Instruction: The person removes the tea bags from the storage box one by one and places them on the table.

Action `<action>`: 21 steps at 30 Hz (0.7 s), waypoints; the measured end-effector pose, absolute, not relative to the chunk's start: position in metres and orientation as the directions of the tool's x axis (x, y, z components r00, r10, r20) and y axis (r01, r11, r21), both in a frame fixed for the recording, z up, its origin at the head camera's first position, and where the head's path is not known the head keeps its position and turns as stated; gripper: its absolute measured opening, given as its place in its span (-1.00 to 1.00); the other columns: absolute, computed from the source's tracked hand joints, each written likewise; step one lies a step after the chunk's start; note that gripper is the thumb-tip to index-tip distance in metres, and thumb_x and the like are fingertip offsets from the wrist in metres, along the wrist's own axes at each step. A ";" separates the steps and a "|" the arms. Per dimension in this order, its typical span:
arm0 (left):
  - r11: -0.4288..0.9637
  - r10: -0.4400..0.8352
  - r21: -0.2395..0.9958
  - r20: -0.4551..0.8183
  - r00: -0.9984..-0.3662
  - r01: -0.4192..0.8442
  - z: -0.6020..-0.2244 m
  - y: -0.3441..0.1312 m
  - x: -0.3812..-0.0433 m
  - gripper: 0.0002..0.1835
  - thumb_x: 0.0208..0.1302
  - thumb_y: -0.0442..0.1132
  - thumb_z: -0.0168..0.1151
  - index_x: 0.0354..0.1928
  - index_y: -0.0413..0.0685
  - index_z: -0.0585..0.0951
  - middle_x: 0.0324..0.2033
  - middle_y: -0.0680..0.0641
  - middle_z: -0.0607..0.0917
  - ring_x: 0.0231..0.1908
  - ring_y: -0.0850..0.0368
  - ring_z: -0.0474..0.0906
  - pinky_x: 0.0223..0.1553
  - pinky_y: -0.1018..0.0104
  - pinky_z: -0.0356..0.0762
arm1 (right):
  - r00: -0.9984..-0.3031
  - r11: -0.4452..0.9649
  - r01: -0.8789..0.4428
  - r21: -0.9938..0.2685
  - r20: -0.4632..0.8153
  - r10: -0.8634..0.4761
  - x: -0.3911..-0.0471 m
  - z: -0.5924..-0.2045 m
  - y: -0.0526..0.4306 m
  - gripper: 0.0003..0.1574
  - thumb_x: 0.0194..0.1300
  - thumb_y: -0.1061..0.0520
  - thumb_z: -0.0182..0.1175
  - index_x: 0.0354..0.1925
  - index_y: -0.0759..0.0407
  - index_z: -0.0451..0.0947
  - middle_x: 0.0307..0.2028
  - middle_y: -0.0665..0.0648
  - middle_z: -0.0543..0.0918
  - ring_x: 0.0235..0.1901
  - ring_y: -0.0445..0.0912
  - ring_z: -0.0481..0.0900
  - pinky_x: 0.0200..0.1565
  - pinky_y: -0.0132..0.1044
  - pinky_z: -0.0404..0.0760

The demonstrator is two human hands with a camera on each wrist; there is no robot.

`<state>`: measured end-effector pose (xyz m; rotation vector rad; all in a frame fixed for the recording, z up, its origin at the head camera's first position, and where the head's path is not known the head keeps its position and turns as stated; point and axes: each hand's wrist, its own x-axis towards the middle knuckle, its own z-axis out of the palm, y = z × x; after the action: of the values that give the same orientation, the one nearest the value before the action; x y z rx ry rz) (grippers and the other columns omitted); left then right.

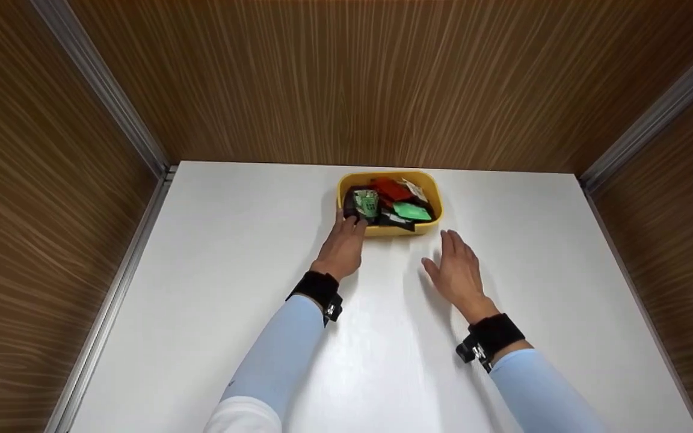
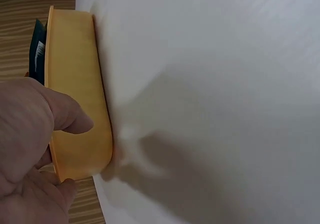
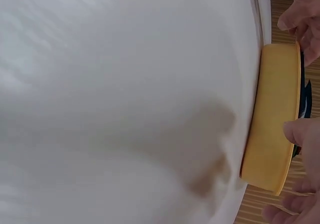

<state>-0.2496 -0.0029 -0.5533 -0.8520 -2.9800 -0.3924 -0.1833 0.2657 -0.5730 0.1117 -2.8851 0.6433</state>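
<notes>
A yellow plastic bin (image 1: 403, 231) stands at the back of the white table, full of small packets. Among them are a dark packet with a green label (image 1: 366, 203), a bright green packet (image 1: 411, 211) and a red one (image 1: 390, 189). My left hand (image 1: 341, 246) holds the bin's front left corner. In the left wrist view its thumb (image 2: 72, 119) lies in front of the yellow wall and its fingers are round the end. To the right, my right hand (image 1: 458, 273) hovers just short of the front right corner, thumb and fingers spread, holding nothing.
Wood-grain panels enclose the white table (image 1: 250, 240), with the back panel (image 1: 322, 90) close behind the bin. Metal rails (image 1: 112, 300) run along the side edges. Each wrist wears a black strap with a small camera (image 1: 494, 337).
</notes>
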 end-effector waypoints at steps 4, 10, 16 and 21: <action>0.809 0.506 0.319 0.048 -0.861 0.493 -0.553 0.002 -0.246 -0.42 0.56 -0.46 0.05 0.56 -0.17 0.31 0.55 -0.36 0.29 0.63 -0.35 -0.03 0.63 0.03 0.01 | -0.984 0.912 -0.091 -0.400 0.178 -0.020 -0.200 -0.566 0.268 -0.05 0.46 -0.03 0.31 0.54 0.42 0.18 0.46 0.50 0.31 0.37 0.43 0.38 0.40 0.32 0.31; 0.858 0.427 0.221 0.198 -0.883 0.464 -0.562 0.007 -0.230 -0.46 0.51 -0.42 0.15 0.49 -0.26 0.40 0.42 -0.40 0.42 0.51 -0.35 0.27 0.59 -0.01 0.14 | -0.982 0.935 -0.089 -0.344 0.188 -0.024 -0.205 -0.564 0.269 -0.10 0.42 0.03 0.31 0.54 0.36 0.23 0.46 0.46 0.33 0.32 0.47 0.40 0.30 0.39 0.38; 0.858 0.388 0.296 0.161 -0.907 0.420 -0.557 0.009 -0.224 -0.44 0.52 -0.44 0.14 0.50 -0.30 0.38 0.48 -0.39 0.38 0.53 -0.33 0.26 0.57 0.05 0.19 | -0.990 0.943 -0.119 -0.310 0.115 -0.087 -0.213 -0.560 0.275 -0.12 0.48 0.11 0.22 0.60 0.31 0.14 0.57 0.39 0.20 0.39 0.46 0.32 0.28 0.43 0.38; 0.841 0.397 0.350 0.120 -0.910 0.413 -0.555 0.008 -0.223 -0.45 0.56 -0.44 0.08 0.53 -0.28 0.34 0.54 -0.35 0.32 0.56 -0.32 0.22 0.54 0.05 0.25 | -0.990 0.948 -0.136 -0.288 0.071 -0.120 -0.214 -0.562 0.280 -0.15 0.47 0.14 0.20 0.58 0.35 0.15 0.58 0.38 0.20 0.42 0.44 0.29 0.26 0.42 0.41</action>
<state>-0.2228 0.0077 -0.5546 -0.6550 -2.9729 -0.5798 -0.2139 0.2796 -0.5623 0.2005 -3.0483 0.4558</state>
